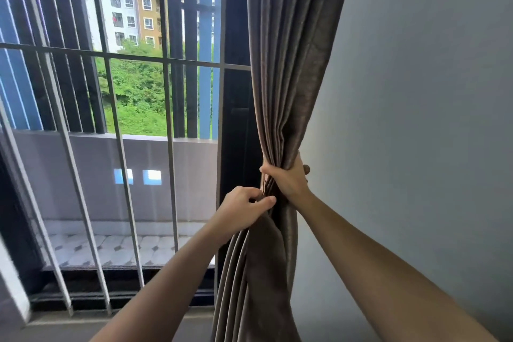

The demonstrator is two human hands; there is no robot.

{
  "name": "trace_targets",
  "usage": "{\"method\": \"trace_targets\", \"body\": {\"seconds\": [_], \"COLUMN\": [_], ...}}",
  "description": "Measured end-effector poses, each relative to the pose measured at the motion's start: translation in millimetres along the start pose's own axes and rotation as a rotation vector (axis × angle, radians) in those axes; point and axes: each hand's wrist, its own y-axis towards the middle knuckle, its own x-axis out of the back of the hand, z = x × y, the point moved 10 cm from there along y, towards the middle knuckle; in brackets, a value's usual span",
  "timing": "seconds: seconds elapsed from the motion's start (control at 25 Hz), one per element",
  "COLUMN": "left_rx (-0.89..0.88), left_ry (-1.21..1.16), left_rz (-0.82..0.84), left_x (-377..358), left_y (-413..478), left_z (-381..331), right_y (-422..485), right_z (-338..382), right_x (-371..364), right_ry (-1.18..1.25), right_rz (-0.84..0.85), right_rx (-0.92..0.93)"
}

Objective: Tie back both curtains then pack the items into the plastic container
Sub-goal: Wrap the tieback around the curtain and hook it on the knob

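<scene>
A brown pleated curtain (294, 64) hangs at the right side of the window, gathered into a bunch at mid height. My right hand (288, 179) grips round the bunched folds from the wall side. Just below and to the left, my left hand (247, 207) pinches the curtain's front folds between thumb and curled fingers. Under the hands the cloth (258, 280) fans out and hangs loose. No tieback shows, and neither the second curtain nor the plastic container is in view.
A grey wall (416, 119) stands close on the right of the curtain. On the left is a window with grey metal bars (122, 147), a dark frame (236, 119), and a tiled balcony (111, 250) beyond.
</scene>
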Motion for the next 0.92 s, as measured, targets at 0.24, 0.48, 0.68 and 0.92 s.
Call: {"method": "trace_targets", "body": {"seconds": [0.24, 0.48, 0.68, 0.92], "left_rx": [0.080, 0.191, 0.101, 0.138], "left_ry": [-0.085, -0.330, -0.128, 0.115], "left_rz": [0.056, 0.024, -0.137, -0.551], "left_x": [-24.0, -51.2, -51.1, -25.5], "left_y": [-6.8, -6.4, -2.5, -20.8], "left_z": [-6.6, -7.2, -2.8, -9.8], "right_y": [15.1, 19.7, 14.7, 15.0], "right_z": [51.7, 63.4, 61.1, 60.9], "right_x": [6.5, -1.4, -2.3, -3.4], "right_ry": [-0.044, -0.050, -0.043, -0.019], "right_rz": [-0.002, 0.140, 0.231, 0.190], "right_rx": [0.085, 0.002, -0.090, -0.098]}}
